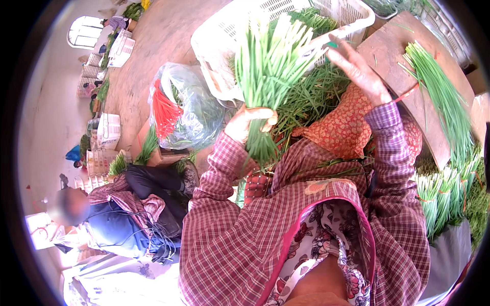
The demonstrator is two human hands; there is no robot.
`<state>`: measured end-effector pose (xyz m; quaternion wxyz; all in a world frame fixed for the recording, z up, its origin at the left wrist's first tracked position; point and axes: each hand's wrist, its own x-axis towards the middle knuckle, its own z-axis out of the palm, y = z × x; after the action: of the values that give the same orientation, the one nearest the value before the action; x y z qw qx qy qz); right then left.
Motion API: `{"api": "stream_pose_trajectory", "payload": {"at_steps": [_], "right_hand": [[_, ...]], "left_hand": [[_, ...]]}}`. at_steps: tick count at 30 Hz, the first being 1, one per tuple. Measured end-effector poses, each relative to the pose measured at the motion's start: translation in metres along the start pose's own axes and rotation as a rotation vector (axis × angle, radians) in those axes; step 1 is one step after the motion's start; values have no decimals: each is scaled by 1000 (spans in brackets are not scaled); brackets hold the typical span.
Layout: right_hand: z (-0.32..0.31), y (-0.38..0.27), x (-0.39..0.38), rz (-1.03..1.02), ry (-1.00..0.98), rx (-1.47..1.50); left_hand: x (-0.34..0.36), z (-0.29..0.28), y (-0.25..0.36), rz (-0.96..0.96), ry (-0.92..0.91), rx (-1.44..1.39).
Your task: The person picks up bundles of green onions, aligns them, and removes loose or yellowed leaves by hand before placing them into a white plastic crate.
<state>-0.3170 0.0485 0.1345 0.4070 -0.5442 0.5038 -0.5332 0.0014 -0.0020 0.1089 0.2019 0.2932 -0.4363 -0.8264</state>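
Observation:
My left hand (pixel 250 122) is closed around a thick bunch of chives (pixel 268 66), held upright with the pale stem ends at the top. The green leaves hang below my fist. To the right of the bunch, my right hand (pixel 360 71) is raised with its fingers stretched out and nothing held in it. Something small and green sits at one of its fingers. Beneath both hands, loose chives (pixel 319 97) lie heaped over my lap, beside a red patterned cloth (pixel 339 125). Behind the bunch stands a white plastic crate (pixel 214 84) with more greens in it.
On the right is a wooden board (pixel 383 56) bearing a bunch of chives (pixel 441 89) with a red tie. Several tied bunches (pixel 441 199) stand below it. To the left are a clear plastic bag (pixel 199 117), red ties (pixel 166 112) and a seated person (pixel 122 224).

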Motion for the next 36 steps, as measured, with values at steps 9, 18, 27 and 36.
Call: {"api": "stream_pose_trajectory", "payload": {"at_steps": [9, 18, 27, 36], "right_hand": [[-12, 28, 14, 125, -168, 1051], [-16, 63, -17, 166, -242, 1378], [-1, 9, -23, 265, -122, 1145], [33, -15, -13, -26, 113, 399]], "left_hand": [[45, 131, -39, -79, -155, -88], [29, 114, -45, -149, -435, 402], [13, 60, 47, 440, 144, 484], [83, 118, 13, 488, -17, -156]]}}
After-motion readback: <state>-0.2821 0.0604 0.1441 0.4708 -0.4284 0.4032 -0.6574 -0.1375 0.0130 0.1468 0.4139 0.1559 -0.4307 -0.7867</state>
